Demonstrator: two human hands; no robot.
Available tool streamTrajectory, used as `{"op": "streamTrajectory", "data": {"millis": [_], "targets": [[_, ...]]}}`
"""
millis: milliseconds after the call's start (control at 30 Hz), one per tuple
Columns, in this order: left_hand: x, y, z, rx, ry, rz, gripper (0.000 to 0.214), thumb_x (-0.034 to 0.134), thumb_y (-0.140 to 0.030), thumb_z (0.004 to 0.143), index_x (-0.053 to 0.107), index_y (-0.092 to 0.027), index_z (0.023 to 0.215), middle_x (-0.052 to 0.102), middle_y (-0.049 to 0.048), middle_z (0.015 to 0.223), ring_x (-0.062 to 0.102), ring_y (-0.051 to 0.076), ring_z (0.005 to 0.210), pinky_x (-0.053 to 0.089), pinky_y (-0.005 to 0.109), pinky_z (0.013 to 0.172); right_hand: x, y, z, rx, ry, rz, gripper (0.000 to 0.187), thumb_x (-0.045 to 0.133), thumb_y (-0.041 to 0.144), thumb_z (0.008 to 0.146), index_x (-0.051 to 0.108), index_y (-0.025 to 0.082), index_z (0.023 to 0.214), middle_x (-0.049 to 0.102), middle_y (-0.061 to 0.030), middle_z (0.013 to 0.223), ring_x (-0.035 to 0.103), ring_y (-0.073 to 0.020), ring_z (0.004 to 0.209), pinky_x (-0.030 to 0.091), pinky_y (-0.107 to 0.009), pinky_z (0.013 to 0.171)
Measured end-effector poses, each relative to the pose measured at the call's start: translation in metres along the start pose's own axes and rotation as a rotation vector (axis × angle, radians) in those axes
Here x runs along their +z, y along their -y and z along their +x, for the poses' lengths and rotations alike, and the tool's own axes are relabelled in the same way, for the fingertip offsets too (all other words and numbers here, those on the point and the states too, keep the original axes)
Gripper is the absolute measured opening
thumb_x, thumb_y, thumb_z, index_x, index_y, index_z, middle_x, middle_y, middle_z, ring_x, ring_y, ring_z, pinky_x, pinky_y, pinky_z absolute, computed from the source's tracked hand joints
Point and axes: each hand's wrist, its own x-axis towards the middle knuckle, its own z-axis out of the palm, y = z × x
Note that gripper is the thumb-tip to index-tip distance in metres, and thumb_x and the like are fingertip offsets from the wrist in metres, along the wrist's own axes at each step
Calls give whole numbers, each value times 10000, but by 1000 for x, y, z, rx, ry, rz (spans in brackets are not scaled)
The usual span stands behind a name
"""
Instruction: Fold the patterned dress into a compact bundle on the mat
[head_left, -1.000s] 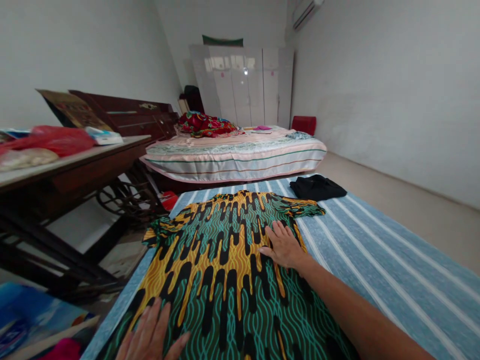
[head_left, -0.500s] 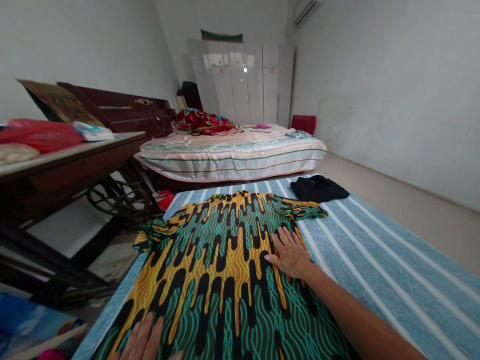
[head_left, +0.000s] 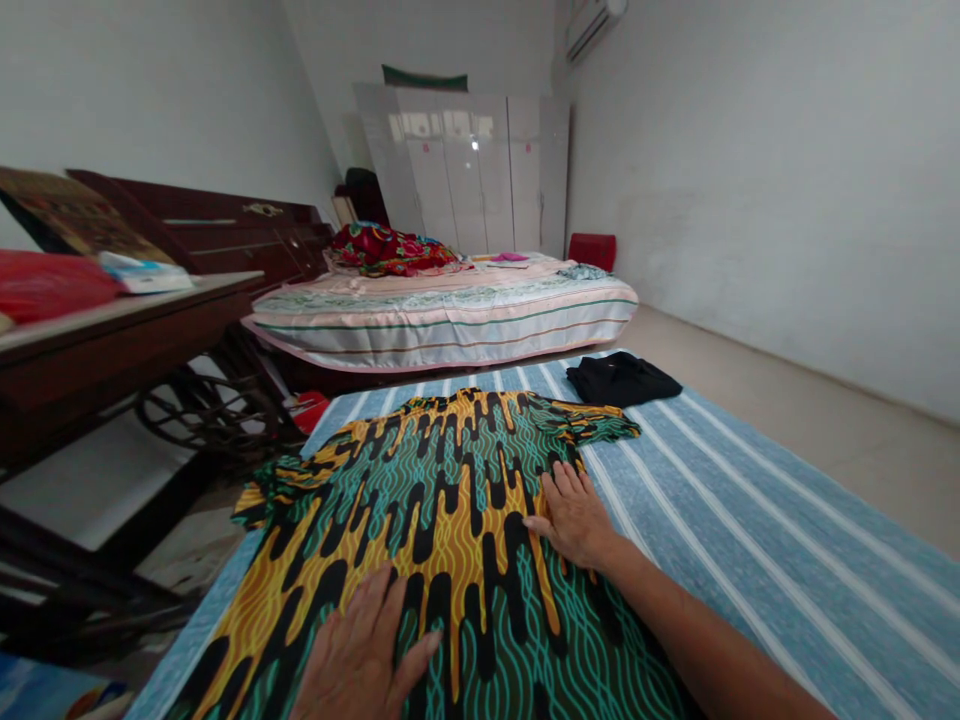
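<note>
A short-sleeved shirt (head_left: 450, 480) in green, yellow and black lies spread out, its collar end away from me and both sleeves out to the sides. My right hand (head_left: 574, 515) rests flat on its right side below the sleeve, fingers stretched out. Nearer to me, my left hand (head_left: 364, 650) lies on the lower left part of the shirt with the thumb spread. Neither hand grips the cloth. The shirt's bottom end runs out of the picture.
Blue-and-white striped bedding (head_left: 720, 520) lies under the shirt, with a folded black garment (head_left: 622, 378) at its far right. Beyond stands a bed (head_left: 450, 325) with a red flowered blanket (head_left: 394, 250). A treadle table (head_left: 135, 325) is at left, a wardrobe (head_left: 465, 180) behind.
My left hand has moved forward and to the right over the shirt and shows more fully. My right hand stays at nearly the same spot on the cloth. The view has turned slightly right.
</note>
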Motion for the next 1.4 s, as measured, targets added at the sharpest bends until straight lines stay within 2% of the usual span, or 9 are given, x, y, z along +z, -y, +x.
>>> {"op": "streamTrajectory", "data": {"millis": [67,167,267,367,567,667,933,1133,1400], "targets": [[-16,-27,22,25,-10,-48,627,359,-546,835,461,-158,1317,318,109,1457,259,269,1349,243,477,1082,0,-1,-1,7,0,7,830,209,668,857,304,48,1400,221,-218,1466,135,-325,1365,96,-463,1087],[-31,-63,55,151,-23,-124,647,336,-564,848,425,-150,1338,310,119,1460,235,266,1358,240,469,1086,1,-2,-2,10,-11,8,816,217,664,860,310,59,1400,228,-205,1467,144,-323,1363,109,-456,1086],[-32,-88,83,193,-30,-153,637,344,-550,856,416,-145,1342,281,124,1471,201,272,1368,221,484,1088,3,-3,-1,11,-32,2,791,246,651,864,337,67,1389,238,-200,1465,154,-320,1361,120,-450,1084],[-24,-102,103,190,2,-162,675,311,-575,861,382,-131,1364,246,127,1483,162,270,1378,193,490,1095,5,-3,-1,11,-57,6,757,257,629,874,365,74,1377,255,-199,1460,166,-314,1360,128,-449,1083],[-3,-106,114,181,-16,-139,720,274,-612,853,318,-147,1401,207,110,1496,144,270,1382,176,512,1092,-1,-3,-1,23,-102,13,705,281,597,885,418,84,1349,320,-214,1427,228,-330,1338,151,-453,1074],[0,-104,114,180,-30,-133,712,266,-605,856,318,-150,1402,217,108,1494,153,268,1381,176,512,1091,-4,-2,0,49,-114,7,675,293,581,888,442,94,1331,351,-209,1413,264,-333,1323,165,-460,1066],[-29,-118,121,144,34,-119,663,343,-528,846,400,-101,1351,317,160,1448,232,291,1357,150,537,1087,-1,-7,4,88,-107,4,616,315,539,894,449,113,1319,356,-185,1418,251,-321,1327,144,-505,1052],[-31,-134,144,374,72,-196,569,340,-344,847,353,-145,1380,247,74,1490,193,211,1375,177,451,1107,-6,-13,5,71,-108,34,428,301,317,921,481,175,1283,416,-126,1389,303,-268,1305,187,-452,1043],[-10,-138,149,389,-28,-185,531,284,-324,882,351,-152,1381,266,77,1482,216,212,1368,168,473,1108,-6,-15,7,119,-154,42,437,309,321,918,483,151,1280,408,-151,1389,308,-282,1298,195,-454,1039]]}}
